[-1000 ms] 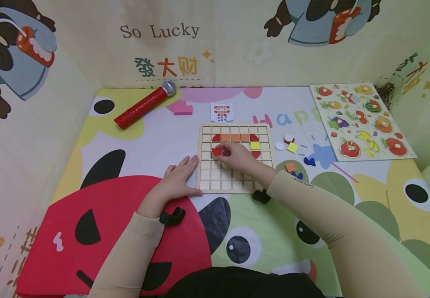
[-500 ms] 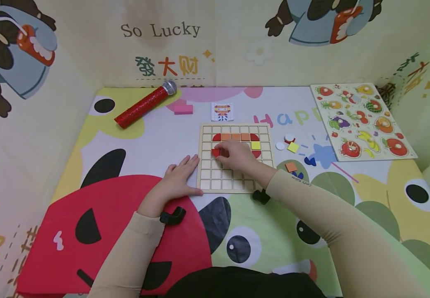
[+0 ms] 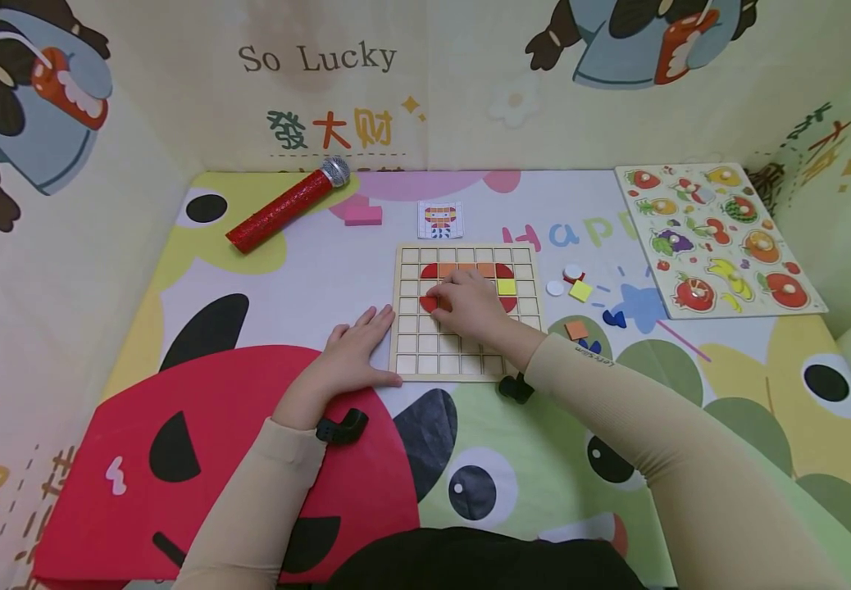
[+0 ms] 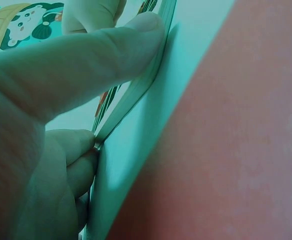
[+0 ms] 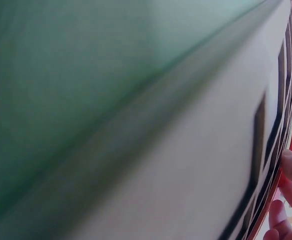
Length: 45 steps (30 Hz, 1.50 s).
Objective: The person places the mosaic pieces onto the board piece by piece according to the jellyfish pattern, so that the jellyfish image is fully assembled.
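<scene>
My left hand (image 3: 355, 351) rests flat with spread fingers at the lower left corner of a wooden grid board (image 3: 411, 365). Its thumb (image 4: 141, 37) touches the board's edge in the left wrist view. Over the board's middle, my right hand (image 3: 473, 310) has thumb and index finger pinched at a red quarter-round piece (image 3: 427, 304), which sits at a cell in the left part of the grid. Several orange squares, red quarter-rounds and a yellow square (image 3: 506, 288) lie in cells around that hand. The palm hides the middle cells.
A pattern card (image 3: 439, 220) lies behind the board. Loose pieces lie at its right: white discs (image 3: 555, 288), a yellow square (image 3: 580, 291), an orange square (image 3: 576, 330), blue pieces (image 3: 613, 319). Farther out are a red microphone (image 3: 281, 210), a pink block (image 3: 362, 215) and a fruit puzzle (image 3: 721, 242).
My right hand stays at the same red piece; its index finger and thumb have shifted slightly, and more of the piece shows. My left hand has not moved.
</scene>
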Tool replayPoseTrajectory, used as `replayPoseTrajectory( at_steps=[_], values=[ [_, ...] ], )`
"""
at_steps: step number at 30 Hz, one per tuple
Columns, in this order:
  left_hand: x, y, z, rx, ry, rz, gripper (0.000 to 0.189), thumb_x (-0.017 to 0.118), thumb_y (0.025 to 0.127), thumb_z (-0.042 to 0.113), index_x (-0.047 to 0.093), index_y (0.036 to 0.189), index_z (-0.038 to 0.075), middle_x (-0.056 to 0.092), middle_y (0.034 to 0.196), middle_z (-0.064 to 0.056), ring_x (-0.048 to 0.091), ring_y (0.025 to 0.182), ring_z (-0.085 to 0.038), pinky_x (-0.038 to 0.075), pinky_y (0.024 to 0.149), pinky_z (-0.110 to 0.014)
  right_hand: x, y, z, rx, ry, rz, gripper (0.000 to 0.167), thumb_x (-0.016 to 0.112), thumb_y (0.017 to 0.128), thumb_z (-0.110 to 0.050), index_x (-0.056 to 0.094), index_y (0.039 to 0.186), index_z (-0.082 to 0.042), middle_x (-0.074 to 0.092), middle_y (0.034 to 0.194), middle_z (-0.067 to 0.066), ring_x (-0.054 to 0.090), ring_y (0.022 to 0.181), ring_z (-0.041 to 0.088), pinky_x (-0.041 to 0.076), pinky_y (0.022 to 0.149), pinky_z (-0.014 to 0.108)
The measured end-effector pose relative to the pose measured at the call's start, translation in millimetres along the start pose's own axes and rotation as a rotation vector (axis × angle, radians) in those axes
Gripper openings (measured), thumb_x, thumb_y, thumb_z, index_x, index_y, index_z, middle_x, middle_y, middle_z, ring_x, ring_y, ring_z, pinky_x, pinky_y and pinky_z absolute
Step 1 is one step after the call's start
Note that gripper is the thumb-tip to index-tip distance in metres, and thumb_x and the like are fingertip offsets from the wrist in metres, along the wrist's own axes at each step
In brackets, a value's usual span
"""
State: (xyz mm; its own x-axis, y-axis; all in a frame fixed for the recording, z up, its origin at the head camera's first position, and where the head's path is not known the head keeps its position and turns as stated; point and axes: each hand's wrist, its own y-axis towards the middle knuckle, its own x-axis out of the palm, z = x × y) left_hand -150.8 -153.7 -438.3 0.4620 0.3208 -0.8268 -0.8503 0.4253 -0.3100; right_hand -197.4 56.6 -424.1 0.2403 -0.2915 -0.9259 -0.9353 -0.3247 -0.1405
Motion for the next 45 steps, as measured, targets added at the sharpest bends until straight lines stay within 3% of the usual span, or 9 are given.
replayPoseTrajectory(
  at_steps=[9, 17, 23, 28, 35, 40, 45],
  values=[
    [1.7, 0.8, -0.6, 0.002, 0.002, 0.005, 0.107, 0.076, 0.064, 0.046, 0.013, 0.147, 0.022, 0.014, 0.153, 0.004, 0.006, 0.141, -0.021, 0.014, 0.105, -0.052, 0.2, -0.3, 0.3, 0.019, -0.011, -0.016, 0.036, 0.062, 0.084, -0.034, 0.061, 0.118, -0.024, 0.053, 0.113, 0.003, 0.041, 0.103, 0.02, 0.037, 0.086, 0.037],
    [2.1, 0.8, -0.8, 0.005, 0.004, 0.01, 0.106, 0.076, 0.064, 0.045, 0.013, 0.147, 0.021, 0.015, 0.153, 0.003, 0.007, 0.141, -0.021, 0.014, 0.105, -0.052, -1.4, -2.2, 1.2, 0.042, 0.038, 0.008, 0.038, 0.063, 0.083, -0.034, 0.06, 0.118, -0.021, 0.053, 0.121, 0.004, 0.041, 0.11, 0.021, 0.036, 0.092, 0.039],
    [2.4, 1.6, -1.0, 0.0, 0.001, 0.005, 0.106, 0.075, 0.065, 0.046, 0.012, 0.147, 0.022, 0.014, 0.153, 0.004, 0.006, 0.141, -0.02, 0.014, 0.106, -0.052, -20.1, -9.8, 10.9, 0.048, 0.119, 0.051, 0.038, 0.06, 0.085, -0.033, 0.059, 0.119, -0.017, 0.053, 0.125, 0.006, 0.041, 0.117, 0.026, 0.033, 0.097, 0.045],
    [2.7, 2.1, -1.8, 0.002, -0.009, 0.014, 0.106, 0.076, 0.064, 0.045, 0.013, 0.147, 0.022, 0.014, 0.153, 0.004, 0.007, 0.141, -0.02, 0.014, 0.106, -0.052, -45.6, -20.0, 42.5, 0.121, 0.183, 0.143, 0.039, 0.061, 0.085, -0.031, 0.058, 0.119, -0.014, 0.048, 0.128, 0.01, 0.036, 0.117, 0.03, 0.03, 0.096, 0.05],
    [4.1, 0.6, -0.8, -0.016, -0.012, 0.01, 0.107, 0.077, 0.064, 0.044, 0.013, 0.147, 0.022, 0.015, 0.153, 0.004, 0.006, 0.141, -0.021, 0.014, 0.106, -0.052, -67.5, -43.5, 107.6, 0.245, 0.171, 0.189, 0.042, 0.059, 0.087, -0.029, 0.053, 0.124, -0.01, 0.04, 0.134, 0.018, 0.027, 0.121, 0.037, 0.024, 0.097, 0.055],
    [5.1, 0.2, 1.4, -0.027, -0.019, 0.01, 0.108, 0.078, 0.063, 0.042, 0.013, 0.147, 0.022, 0.015, 0.153, 0.003, 0.006, 0.141, -0.021, 0.013, 0.107, -0.053, -70.8, -62.0, 144.5, 0.302, 0.094, 0.114, 0.047, 0.056, 0.087, -0.033, 0.05, 0.126, -0.007, 0.039, 0.134, 0.023, 0.027, 0.118, 0.043, 0.023, 0.095, 0.057],
    [4.4, 0.3, 1.4, -0.025, -0.013, 0.014, 0.108, 0.078, 0.063, 0.042, 0.014, 0.147, 0.022, 0.016, 0.153, 0.003, 0.006, 0.141, -0.021, 0.013, 0.108, -0.053, -67.2, -72.8, 163.8, 0.306, 0.013, 0.022, 0.052, 0.058, 0.085, -0.033, 0.049, 0.127, -0.004, 0.043, 0.131, 0.025, 0.033, 0.116, 0.041, 0.024, 0.095, 0.054]
  ],
)
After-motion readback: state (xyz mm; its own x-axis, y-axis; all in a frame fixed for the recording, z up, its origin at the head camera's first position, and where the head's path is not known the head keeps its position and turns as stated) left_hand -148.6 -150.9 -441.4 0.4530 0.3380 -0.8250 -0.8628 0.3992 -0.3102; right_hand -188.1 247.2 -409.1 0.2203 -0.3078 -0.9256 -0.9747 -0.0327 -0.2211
